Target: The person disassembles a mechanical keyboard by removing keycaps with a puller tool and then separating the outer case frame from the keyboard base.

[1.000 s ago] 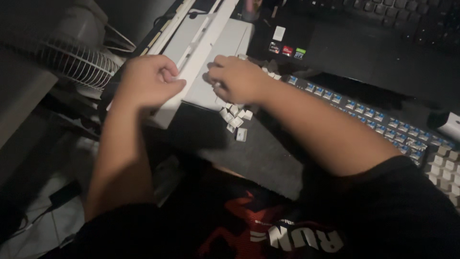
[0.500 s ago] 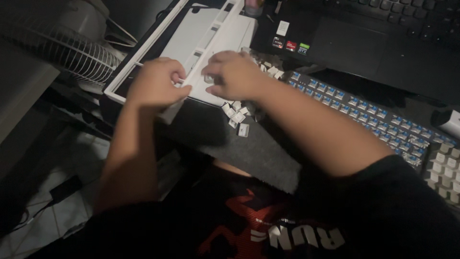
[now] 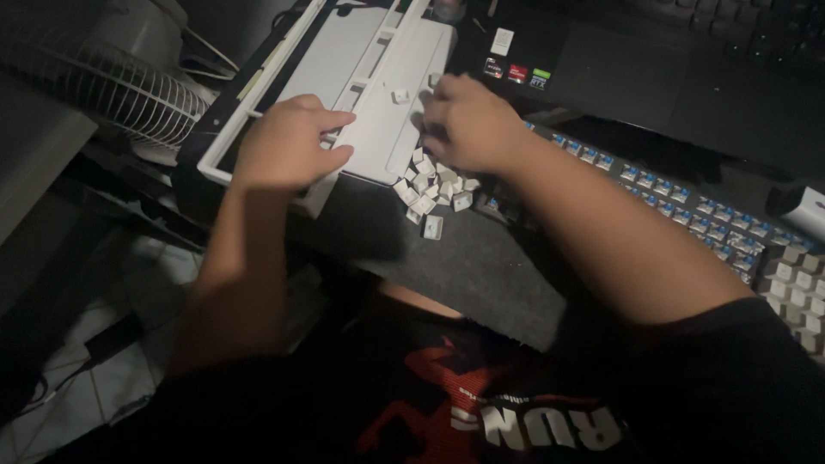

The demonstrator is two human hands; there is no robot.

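Here hands (image 3: pixel 378 142) curled, palms down, over white tray (image 3: pixel 344 64).

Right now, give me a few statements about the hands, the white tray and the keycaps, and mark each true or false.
1. The left hand rests on the near edge of the white tray. True.
2. A pile of loose white keycaps lies just below the right hand. True.
3. The keyboard on the right has all its keycaps fitted. False: many blue switches stand bare.
4. The wire fan guard sits to the right of the keyboard. False: it is at the far left.
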